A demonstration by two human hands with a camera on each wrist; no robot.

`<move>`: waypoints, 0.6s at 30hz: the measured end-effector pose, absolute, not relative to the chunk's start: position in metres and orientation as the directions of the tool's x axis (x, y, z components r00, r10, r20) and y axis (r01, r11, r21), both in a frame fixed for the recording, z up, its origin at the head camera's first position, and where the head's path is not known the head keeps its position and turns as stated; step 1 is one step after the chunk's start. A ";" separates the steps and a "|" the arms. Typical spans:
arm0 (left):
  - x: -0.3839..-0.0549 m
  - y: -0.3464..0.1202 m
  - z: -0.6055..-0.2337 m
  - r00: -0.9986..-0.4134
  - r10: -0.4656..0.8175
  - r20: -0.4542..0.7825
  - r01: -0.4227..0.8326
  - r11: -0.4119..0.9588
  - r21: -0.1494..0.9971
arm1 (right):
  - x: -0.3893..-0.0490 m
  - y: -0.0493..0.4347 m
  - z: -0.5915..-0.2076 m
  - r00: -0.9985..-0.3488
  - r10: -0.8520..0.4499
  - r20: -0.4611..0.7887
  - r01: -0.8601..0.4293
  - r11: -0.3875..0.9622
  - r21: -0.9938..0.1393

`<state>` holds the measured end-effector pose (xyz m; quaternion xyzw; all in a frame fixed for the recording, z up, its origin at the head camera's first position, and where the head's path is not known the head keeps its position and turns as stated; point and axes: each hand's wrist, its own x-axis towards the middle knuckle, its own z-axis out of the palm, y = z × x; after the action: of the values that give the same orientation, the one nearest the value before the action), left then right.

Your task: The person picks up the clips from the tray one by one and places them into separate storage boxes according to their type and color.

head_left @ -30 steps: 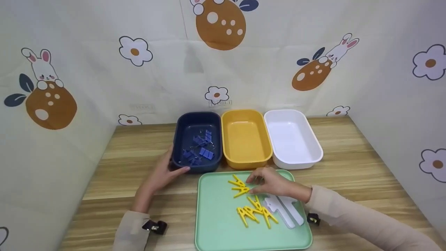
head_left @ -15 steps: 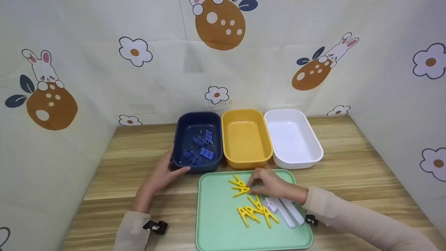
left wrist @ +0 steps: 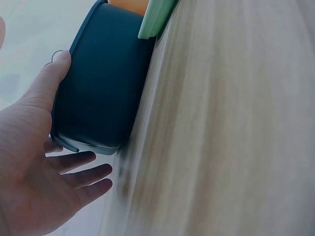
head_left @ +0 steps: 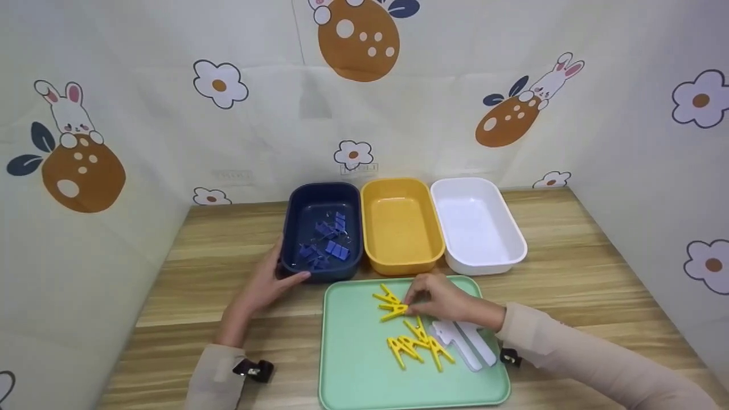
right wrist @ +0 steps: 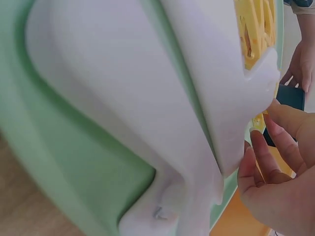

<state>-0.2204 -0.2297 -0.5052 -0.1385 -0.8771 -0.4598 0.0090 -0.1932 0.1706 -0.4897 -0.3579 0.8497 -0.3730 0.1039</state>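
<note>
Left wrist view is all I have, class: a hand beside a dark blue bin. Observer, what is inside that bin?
Observer: Small blue clips lie in the blue bin; the left hand holds its near corner.
Operator: What is the other hand doing?
Observer: The right hand has its fingers pinching a yellow clothespin on the green tray.
Operator: Any other bins?
Observer: A yellow bin and a white bin, both holding nothing, stand to the blue one's right.
</note>
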 end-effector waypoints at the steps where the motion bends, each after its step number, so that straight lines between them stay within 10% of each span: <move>1: -0.221 -0.230 -0.505 -0.961 0.235 0.145 0.253 0.538 0.804 | -0.193 0.170 -0.489 -0.719 -0.688 0.095 -0.535 0.462 -0.707; 18: -0.220 -0.230 -0.504 -0.959 0.233 0.162 0.266 0.543 0.796 | -0.199 0.170 -0.466 -0.734 -0.672 0.102 -0.537 0.482 -0.692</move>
<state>-0.2204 -0.2297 -0.5043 -0.1422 -0.8781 -0.4564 0.0181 -0.1995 0.1703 -0.4661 -0.3531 0.8559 -0.3665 0.0916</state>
